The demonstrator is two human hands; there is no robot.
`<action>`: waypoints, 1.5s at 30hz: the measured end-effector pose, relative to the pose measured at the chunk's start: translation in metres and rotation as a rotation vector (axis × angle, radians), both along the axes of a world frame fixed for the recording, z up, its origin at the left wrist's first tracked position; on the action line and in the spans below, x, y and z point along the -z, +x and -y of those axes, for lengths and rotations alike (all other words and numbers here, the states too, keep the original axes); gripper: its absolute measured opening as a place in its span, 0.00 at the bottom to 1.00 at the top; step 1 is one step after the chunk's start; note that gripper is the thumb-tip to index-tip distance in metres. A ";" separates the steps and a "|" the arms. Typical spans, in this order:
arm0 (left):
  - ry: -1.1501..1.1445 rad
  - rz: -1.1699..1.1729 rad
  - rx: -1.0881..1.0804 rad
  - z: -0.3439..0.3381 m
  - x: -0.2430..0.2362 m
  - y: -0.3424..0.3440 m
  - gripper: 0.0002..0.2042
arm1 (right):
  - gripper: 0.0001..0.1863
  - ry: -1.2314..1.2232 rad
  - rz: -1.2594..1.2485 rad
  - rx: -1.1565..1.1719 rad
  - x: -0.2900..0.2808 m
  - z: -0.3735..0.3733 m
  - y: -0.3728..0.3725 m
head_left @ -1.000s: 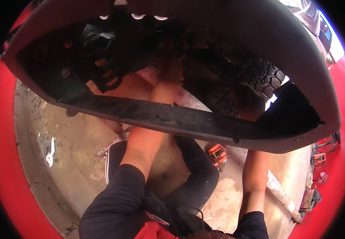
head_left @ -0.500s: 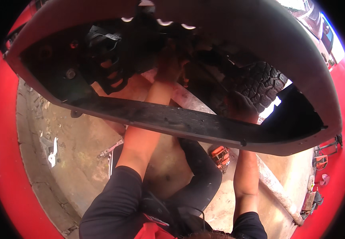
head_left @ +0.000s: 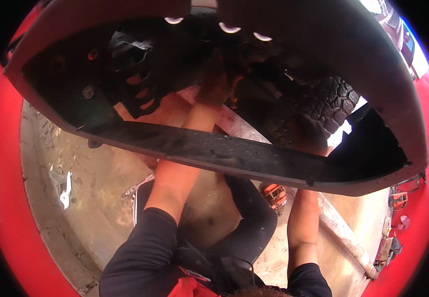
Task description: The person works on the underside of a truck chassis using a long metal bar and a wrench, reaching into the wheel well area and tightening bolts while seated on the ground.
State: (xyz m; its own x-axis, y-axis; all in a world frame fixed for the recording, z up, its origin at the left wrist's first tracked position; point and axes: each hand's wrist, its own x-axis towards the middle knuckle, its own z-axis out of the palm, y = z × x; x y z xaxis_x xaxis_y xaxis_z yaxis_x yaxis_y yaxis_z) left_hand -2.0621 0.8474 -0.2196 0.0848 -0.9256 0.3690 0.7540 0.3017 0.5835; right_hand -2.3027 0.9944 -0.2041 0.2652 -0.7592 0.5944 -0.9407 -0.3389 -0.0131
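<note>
A large dark curved panel (head_left: pixel 219 154), like a vehicle bumper, spans the upper view with a long opening along it. Both forearms pass under its lower lip and show again inside. My left hand (head_left: pixel 217 86) reaches deep among dark parts near the middle; shadow hides its fingers and anything they touch. My right hand (head_left: pixel 306 133) is farther right, beside a knobbly black tyre (head_left: pixel 337 101), its fingers also lost in shadow. A slotted black bracket (head_left: pixel 142 91) lies left of my left hand, and a bolt head (head_left: pixel 88 92) shows on the panel's left inner side.
A long pale beam (head_left: pixel 345 232) crosses the floor diagonally at the right. An orange tool-like object (head_left: pixel 275 195) sits by my knee. A metal bar (head_left: pixel 138 186) lies left of my legs. White scrap (head_left: pixel 66 190) is on the floor at left; several objects line the right edge.
My left hand has shifted slightly right inside the opening. My right hand is a little farther right, its forearm tilted slightly differently. The panel sits marginally lower and right in view.
</note>
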 end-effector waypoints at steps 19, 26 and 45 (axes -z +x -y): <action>0.314 0.395 -0.234 -0.010 0.005 0.010 0.12 | 0.19 0.602 0.748 -0.214 0.271 0.032 0.109; 0.320 0.052 0.075 -0.021 -0.005 0.005 0.25 | 0.20 0.276 0.888 -0.222 0.105 -0.019 0.025; -0.123 0.955 -0.859 0.005 0.014 0.001 0.24 | 0.22 0.014 0.459 -0.189 -0.027 -0.009 0.006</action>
